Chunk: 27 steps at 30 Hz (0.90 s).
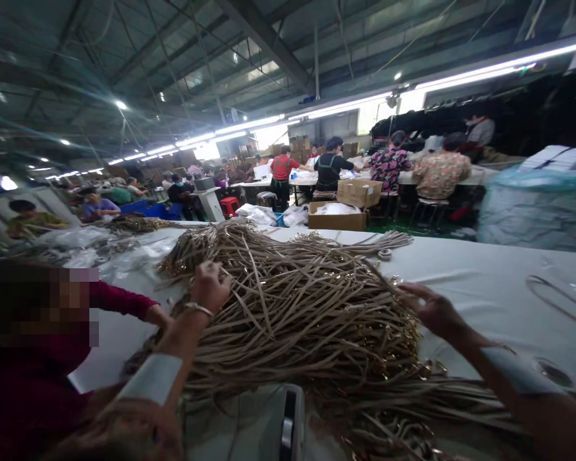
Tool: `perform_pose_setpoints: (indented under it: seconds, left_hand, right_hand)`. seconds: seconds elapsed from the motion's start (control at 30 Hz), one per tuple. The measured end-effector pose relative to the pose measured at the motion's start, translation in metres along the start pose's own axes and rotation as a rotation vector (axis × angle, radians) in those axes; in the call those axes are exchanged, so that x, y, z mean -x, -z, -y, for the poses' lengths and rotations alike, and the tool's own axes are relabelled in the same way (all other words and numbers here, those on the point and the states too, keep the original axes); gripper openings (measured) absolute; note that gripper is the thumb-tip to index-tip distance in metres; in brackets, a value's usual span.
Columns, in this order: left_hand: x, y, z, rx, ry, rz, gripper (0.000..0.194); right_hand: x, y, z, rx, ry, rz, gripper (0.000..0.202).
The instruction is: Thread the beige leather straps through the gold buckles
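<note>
The left hand [210, 288] is curled at the left of the strap pile [307, 320]; the right hand [434, 311], well apart, is at its right edge. Neither grip is discernible.

Whether the left fingers [212, 269] grip any of the straps [302, 307] seems too blurred to tell.

The straps [312, 320] look matt (their metal fittings [388, 349] glossy), the tabletop [475, 269] smooth.

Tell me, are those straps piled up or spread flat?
Piled up: the straps form a thick heap on the table, many crossing over one another.
</note>
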<state>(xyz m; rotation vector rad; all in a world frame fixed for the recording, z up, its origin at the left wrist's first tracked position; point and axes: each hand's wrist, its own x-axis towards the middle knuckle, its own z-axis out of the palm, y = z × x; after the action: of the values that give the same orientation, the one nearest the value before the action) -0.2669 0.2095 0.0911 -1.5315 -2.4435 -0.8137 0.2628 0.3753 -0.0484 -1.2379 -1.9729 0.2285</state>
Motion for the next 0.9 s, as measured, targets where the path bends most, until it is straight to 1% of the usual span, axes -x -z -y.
perform_pose_setpoints:
  seconds: [0.03,0.07,0.1,0.13,0.17,0.23,0.27,0.3,0.37,0.4,0.47,0.53,0.6,0.67,0.73,0.83,0.9]
  left_hand:
    - [0.023,-0.020,-0.001,0.050,-0.033,0.058,0.034]
    - [0.050,-0.039,-0.001,0.101,-0.057,0.125,0.032]
    - [0.079,-0.058,0.000,0.152,-0.070,0.193,0.029]
    - [0.109,-0.075,0.002,0.202,-0.074,0.265,0.026]
    - [0.139,-0.090,0.005,0.247,-0.077,0.343,0.022]
    - [0.196,-0.115,0.011,0.310,-0.061,0.486,0.015]
    - [0.224,-0.125,0.011,0.356,-0.035,0.581,0.014]
    - [0.250,-0.134,0.010,0.451,0.049,0.694,0.010]
    - [0.300,-0.152,-0.003,0.601,0.211,0.859,0.009]
    - [0.322,-0.161,-0.014,0.631,0.255,0.905,0.009]
    - [0.360,-0.178,-0.040,0.654,0.292,0.967,0.009]
    - [0.383,-0.195,-0.067,0.675,0.315,0.991,0.008]
    - [0.394,-0.210,-0.092,0.707,0.349,0.982,0.007]
    - [0.397,-0.222,-0.113,0.749,0.393,0.960,0.005]
    - [0.399,-0.231,-0.133,0.810,0.453,0.954,0.007]
    - [0.405,-0.242,-0.165,0.932,0.593,0.970,0.013]
    - [0.410,-0.247,-0.187,1.028,0.725,0.986,0.010]
  right_hand:
    - [0.016,-0.016,0.004,-0.030,0.015,0.065,0.038]
    - [0.035,-0.028,0.003,-0.034,0.007,0.110,0.035]
    - [0.057,-0.034,-0.002,-0.037,-0.017,0.174,0.034]
    - [0.080,-0.036,-0.010,-0.035,-0.061,0.248,0.034]
    - [0.104,-0.033,-0.019,-0.017,-0.115,0.290,0.034]
    - [0.154,-0.018,-0.038,0.035,-0.235,0.355,0.035]
    - [0.178,-0.009,-0.045,0.066,-0.289,0.374,0.034]
    - [0.202,-0.001,-0.050,0.090,-0.333,0.404,0.034]
    - [0.247,0.009,-0.052,0.110,-0.377,0.492,0.029]
    - [0.266,0.010,-0.049,0.103,-0.376,0.544,0.025]
    - [0.297,0.003,-0.039,0.078,-0.345,0.637,0.019]
    - [0.316,-0.010,-0.030,0.064,-0.302,0.690,0.018]
    - [0.322,-0.024,-0.026,0.078,-0.273,0.688,0.015]
    - [0.318,-0.034,-0.028,0.105,-0.253,0.653,0.016]
    - [0.308,-0.040,-0.035,0.116,-0.222,0.625,0.016]
    - [0.292,-0.035,-0.042,0.072,-0.137,0.628,0.005]
    - [0.285,-0.022,-0.041,0.010,-0.053,0.628,0.012]
